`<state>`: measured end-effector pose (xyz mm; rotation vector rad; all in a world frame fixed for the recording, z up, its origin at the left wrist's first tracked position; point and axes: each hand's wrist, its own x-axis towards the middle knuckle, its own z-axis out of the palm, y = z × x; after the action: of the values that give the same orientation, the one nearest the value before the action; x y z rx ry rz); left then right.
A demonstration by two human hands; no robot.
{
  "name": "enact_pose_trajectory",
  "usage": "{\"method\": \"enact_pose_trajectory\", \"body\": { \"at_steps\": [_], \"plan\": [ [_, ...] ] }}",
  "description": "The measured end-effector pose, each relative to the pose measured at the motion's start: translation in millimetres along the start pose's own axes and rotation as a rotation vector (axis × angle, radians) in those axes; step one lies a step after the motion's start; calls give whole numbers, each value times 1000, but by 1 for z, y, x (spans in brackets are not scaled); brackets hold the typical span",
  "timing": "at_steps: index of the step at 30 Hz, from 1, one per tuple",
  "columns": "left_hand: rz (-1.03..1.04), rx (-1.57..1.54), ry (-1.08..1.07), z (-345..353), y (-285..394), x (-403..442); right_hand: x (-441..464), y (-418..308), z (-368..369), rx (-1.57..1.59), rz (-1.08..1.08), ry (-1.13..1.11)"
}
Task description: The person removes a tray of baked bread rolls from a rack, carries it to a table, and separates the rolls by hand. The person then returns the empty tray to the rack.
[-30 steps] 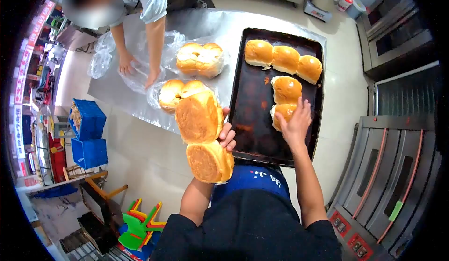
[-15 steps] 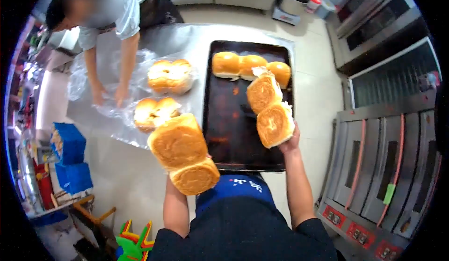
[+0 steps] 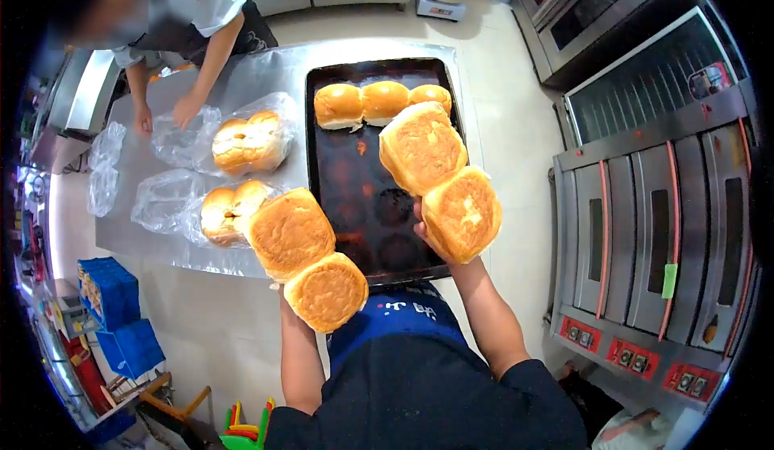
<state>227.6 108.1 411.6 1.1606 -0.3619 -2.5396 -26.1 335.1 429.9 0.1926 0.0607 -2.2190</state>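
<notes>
Moved: the right-hand pair of buns, which sat on the tray in the earliest frame, is up off it, undersides showing; the co-worker's hands have drawn back over the plastic.
Right hand: the right hand [image 3: 421,221] grips the right bun pair [image 3: 443,182] from below, fingers curled at its left side.
Left hand: the left hand [image 3: 276,286], nearly hidden, supports the left bun pair [image 3: 307,258]; its exact finger placement cannot be told.
Bread's place: right pair above the tray's right edge, left pair by its near-left corner.
Feel: probably light, soft and easily dented; the browned skins look dry, so little slip.
Weak point: the seam between joined buns may tear if one end sags.
Hold: best a broad palm beneath the seam, fingers spread, no pinching.
Tray: on the dark baking tray [image 3: 311,139], a three-bun row [image 3: 384,102] lies near the far edge.
Counter: on the metal counter [image 3: 121,224], left of the tray, lie two bagged bun packs, the far one [image 3: 247,142] and the near one [image 3: 228,212] by the near edge.
Co-worker: their hands [image 3: 187,110] are at the loose plastic bags [image 3: 187,139], towards the far-left corner.
</notes>
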Motion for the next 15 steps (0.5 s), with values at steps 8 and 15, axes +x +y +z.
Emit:
{"method": "enact_pose_trajectory", "body": {
  "at_steps": [8,15],
  "plan": [
    [35,0,-227,-6,6,12,-1,6,15,372,142,-98],
    [296,60,-306,30,7,20,-7,8,22,323,122,-101]
  ]
}}
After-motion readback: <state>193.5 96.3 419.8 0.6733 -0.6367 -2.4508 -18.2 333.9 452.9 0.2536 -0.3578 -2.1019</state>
